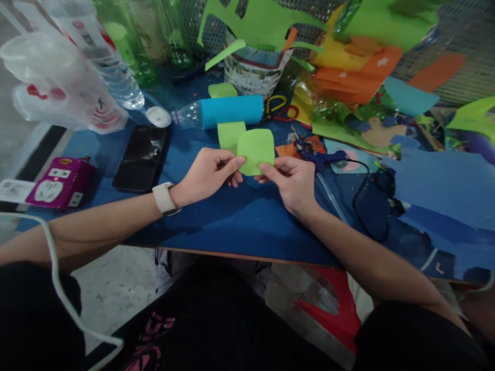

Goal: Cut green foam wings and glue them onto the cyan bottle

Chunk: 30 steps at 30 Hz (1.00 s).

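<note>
Between my two hands is a light green piece of paper [256,150] with rounded corners, held above the blue table. My left hand [216,170] pinches its lower left corner between thumb and fingers. The lower right edge is gripped by my right hand [293,181] in the same way. Just behind it lies another green paper piece [229,135], partly covered. A plastic bottle [228,112] wrapped in bright blue paper rests on its side beyond. Scissors [281,109] with yellow and red handles lie at the bottle's right end. A blue glue gun [317,154] sits beside my right hand.
A black phone [139,158], a purple plug adapter [60,183] and a white round object [158,117] lie left. Bottles [116,67] and plastic cups [58,77] stand behind them. A paper-strip basket [253,72] and coloured paper scraps [356,72] crowd the back and right. A cable [358,201] trails right.
</note>
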Each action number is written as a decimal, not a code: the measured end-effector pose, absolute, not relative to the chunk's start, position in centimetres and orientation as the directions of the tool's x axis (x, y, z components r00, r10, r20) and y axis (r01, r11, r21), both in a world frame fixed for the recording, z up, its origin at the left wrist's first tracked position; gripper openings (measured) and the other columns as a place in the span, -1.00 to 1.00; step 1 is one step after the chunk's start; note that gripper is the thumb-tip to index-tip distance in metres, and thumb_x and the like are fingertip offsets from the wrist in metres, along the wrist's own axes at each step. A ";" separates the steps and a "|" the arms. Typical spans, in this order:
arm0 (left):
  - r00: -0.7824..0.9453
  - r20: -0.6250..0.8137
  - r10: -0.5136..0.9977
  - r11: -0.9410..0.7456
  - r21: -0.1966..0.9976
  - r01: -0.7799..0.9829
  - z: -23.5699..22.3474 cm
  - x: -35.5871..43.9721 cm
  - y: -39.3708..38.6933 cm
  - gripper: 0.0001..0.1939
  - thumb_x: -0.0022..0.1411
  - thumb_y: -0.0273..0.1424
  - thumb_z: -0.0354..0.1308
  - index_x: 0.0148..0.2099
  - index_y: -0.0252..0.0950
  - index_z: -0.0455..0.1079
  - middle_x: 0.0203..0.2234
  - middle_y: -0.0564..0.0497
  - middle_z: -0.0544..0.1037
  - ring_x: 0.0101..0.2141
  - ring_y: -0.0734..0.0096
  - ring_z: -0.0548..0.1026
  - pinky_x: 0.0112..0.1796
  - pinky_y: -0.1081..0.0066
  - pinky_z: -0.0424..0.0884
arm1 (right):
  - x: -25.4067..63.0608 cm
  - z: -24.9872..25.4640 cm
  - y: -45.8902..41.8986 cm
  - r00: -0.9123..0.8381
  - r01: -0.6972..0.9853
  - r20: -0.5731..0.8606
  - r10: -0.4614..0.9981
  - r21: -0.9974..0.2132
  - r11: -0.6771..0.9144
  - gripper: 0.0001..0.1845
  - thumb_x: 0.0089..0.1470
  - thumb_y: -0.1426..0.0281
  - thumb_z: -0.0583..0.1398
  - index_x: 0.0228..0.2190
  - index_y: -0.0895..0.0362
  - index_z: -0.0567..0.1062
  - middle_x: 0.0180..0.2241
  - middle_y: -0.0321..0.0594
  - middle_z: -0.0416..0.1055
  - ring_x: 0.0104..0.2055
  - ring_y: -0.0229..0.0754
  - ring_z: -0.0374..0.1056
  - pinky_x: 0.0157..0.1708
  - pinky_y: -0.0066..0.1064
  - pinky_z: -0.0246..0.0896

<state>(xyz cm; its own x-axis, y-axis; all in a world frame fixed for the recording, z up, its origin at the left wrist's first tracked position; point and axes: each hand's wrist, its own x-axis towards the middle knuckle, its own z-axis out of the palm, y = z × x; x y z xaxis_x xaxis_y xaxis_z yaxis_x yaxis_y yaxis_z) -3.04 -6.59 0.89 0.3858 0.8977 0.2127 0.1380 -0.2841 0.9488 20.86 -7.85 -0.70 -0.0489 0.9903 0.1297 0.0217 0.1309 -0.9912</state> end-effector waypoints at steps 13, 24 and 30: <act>0.420 0.162 0.893 -0.232 0.965 0.123 0.9 -2.9 -6.4 -0.33 0.56 0.16 0.41 -0.36 -0.33 0.70 -0.46 -0.13 0.79 -0.50 0.46 0.71 -0.38 0.53 0.66 | 20.7 -0.6 -8.0 -0.047 0.004 0.097 0.994 -0.995 0.097 -0.40 0.01 -0.20 0.68 -0.31 0.04 0.81 -0.37 -0.16 0.78 -0.37 0.05 0.79 -0.29 -0.17 0.86; 0.443 0.120 0.888 -0.193 0.974 0.123 1.3 -2.9 -6.6 -0.33 0.50 0.19 0.46 -0.36 -0.32 0.70 -0.45 -0.15 0.80 -0.48 0.41 0.74 -0.35 0.50 0.71 | 20.6 -0.7 -8.1 -0.044 -0.043 0.091 0.995 -0.995 0.089 -0.48 0.00 -0.11 0.72 -0.33 0.03 0.82 -0.42 -0.20 0.76 -0.43 0.01 0.76 -0.32 -0.20 0.84; 0.480 0.087 0.873 -0.154 0.983 0.102 1.3 -2.8 -6.7 -0.34 0.51 0.18 0.46 -0.36 -0.33 0.72 -0.44 -0.17 0.81 -0.47 0.39 0.76 -0.35 0.50 0.73 | 20.6 -0.7 -8.1 -0.071 -0.054 0.090 0.993 -0.995 0.086 -0.48 0.01 -0.12 0.71 -0.32 0.03 0.83 -0.42 -0.20 0.76 -0.42 0.02 0.77 -0.30 -0.18 0.85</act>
<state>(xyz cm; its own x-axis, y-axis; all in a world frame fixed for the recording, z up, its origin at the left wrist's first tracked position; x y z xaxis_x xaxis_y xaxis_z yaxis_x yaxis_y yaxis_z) -2.83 -6.69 1.27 0.4805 0.8727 0.0865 0.1021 -0.1537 0.9828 20.64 -8.10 -0.67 -0.0706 0.9935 0.0899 -0.0540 0.0861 -0.9948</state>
